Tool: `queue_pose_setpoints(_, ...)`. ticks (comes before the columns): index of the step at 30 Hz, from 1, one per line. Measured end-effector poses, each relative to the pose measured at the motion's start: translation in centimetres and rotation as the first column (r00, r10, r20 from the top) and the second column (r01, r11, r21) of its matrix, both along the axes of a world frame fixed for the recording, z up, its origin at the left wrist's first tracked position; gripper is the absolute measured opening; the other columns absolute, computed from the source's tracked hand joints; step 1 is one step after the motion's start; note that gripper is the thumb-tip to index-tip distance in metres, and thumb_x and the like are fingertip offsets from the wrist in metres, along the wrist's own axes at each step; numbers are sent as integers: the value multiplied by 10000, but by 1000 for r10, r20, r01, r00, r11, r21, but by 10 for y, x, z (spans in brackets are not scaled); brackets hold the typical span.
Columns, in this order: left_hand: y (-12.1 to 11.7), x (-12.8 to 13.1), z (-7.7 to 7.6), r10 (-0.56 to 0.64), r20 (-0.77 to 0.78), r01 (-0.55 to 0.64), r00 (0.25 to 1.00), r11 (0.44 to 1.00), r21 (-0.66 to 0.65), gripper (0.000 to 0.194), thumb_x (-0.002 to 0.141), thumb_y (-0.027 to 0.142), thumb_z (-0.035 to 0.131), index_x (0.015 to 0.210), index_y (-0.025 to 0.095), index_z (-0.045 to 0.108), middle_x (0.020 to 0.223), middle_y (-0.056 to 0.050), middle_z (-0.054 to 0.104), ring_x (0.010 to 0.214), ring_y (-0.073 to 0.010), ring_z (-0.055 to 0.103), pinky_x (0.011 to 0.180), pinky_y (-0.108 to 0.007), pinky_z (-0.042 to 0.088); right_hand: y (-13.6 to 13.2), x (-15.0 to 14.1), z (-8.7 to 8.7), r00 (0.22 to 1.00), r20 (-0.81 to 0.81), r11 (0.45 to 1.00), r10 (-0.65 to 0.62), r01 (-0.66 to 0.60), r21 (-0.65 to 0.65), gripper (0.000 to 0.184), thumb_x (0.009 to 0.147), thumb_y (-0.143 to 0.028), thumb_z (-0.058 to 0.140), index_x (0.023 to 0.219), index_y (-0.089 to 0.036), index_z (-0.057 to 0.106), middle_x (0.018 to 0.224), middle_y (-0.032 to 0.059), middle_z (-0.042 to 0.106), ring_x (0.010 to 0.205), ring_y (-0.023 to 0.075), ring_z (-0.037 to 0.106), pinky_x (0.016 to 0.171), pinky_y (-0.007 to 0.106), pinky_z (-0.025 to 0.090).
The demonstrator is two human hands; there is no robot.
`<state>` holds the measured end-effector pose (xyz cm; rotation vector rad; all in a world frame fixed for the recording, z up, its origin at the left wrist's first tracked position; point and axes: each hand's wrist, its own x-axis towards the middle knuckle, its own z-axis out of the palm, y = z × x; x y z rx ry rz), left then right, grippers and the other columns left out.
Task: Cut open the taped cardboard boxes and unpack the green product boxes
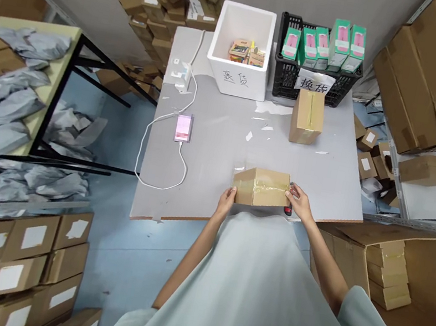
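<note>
A small taped cardboard box (262,187) lies on the grey table (206,183) near its front edge. My left hand (227,198) grips the box's left end, fingers curled against it. At the right end, my right hand (299,201) closes on the box; a small red and black object (287,209), partly hidden, shows just beneath that hand. A second taped cardboard box (307,117) stands upright farther back on the table, apart from both hands.
A white foam bin (237,76) with small items and a black crate (314,81) of green boxes stand at the back. A phone (184,126) on a white cable lies left. Carton stacks (8,272) and an open carton (421,300) flank me.
</note>
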<state>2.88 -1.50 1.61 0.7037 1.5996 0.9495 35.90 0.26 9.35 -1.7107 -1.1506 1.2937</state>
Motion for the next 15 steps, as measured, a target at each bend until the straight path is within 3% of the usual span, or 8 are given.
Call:
queue_pose_setpoints(2, 4, 10, 0, -15, 14, 16, 1000, 999, -41, 671, 941, 844, 743, 1063, 187, 806, 1101, -153, 852, 1182, -329, 789, 1050, -459, 634, -5, 1, 5, 998, 64, 998, -28, 24, 60, 1164, 849, -965, 736, 1688, -165, 634, 1744, 246, 597, 1567, 450, 645, 1281, 657, 571)
queue_pose_setpoints(5, 12, 22, 4, -36, 34, 39, 999, 996, -83, 683, 914, 848, 763, 1032, 177, 811, 1098, -158, 864, 1126, -329, 805, 1027, -465, 643, -11, -11, 14, 989, 141, 990, 38, -56, 127, 1049, 953, -908, 696, 1764, -257, 555, 1852, 162, 480, 1751, 397, 420, 1434, 644, 370)
queue_pose_setpoints(7, 16, 26, 10, -51, 30, 53, 998, 995, -81, 625, 901, 782, 821, 1049, 174, 821, 1133, -158, 871, 1135, -332, 808, 1032, -461, 643, -12, -21, 17, 979, 187, 991, 80, -99, 93, 1098, 940, -888, 749, 1818, -291, 469, 1919, 136, 352, 1826, 396, 224, 1472, 678, 232)
queue_pose_setpoints(9, 18, 25, 17, -52, 0, 52, 999, 996, -67, 551, 909, 689, 857, 1099, 173, 825, 1187, -157, 870, 1158, -333, 806, 1045, -455, 639, -10, -29, 17, 977, 189, 992, 100, -112, 52, 1179, 928, -890, 766, 1867, -309, 355, 1956, 118, 245, 1847, 388, 100, 1476, 698, 169)
queue_pose_setpoints(11, 18, 17, 26, -40, -57, 37, 998, 998, -53, 482, 935, 606, 854, 1146, 174, 819, 1239, -156, 862, 1179, -331, 802, 1057, -448, 632, -7, -35, 11, 985, 132, 992, 109, -117, 53, 1181, 962, -896, 714, 1891, -322, 266, 1967, 92, 215, 1851, 346, 89, 1486, 653, 165)
queue_pose_setpoints(15, 14, -9, 40, -14, -215, 1, 977, 998, -62, 341, 976, 479, 822, 1157, 191, 799, 1280, -154, 848, 1204, -332, 795, 1102, -456, 604, -1, -52, -10, 992, 6, 990, 128, -128, 56, 1061, 1045, -874, 588, 1891, -329, 252, 1947, 72, 300, 1833, 278, 221, 1483, 558, 241)
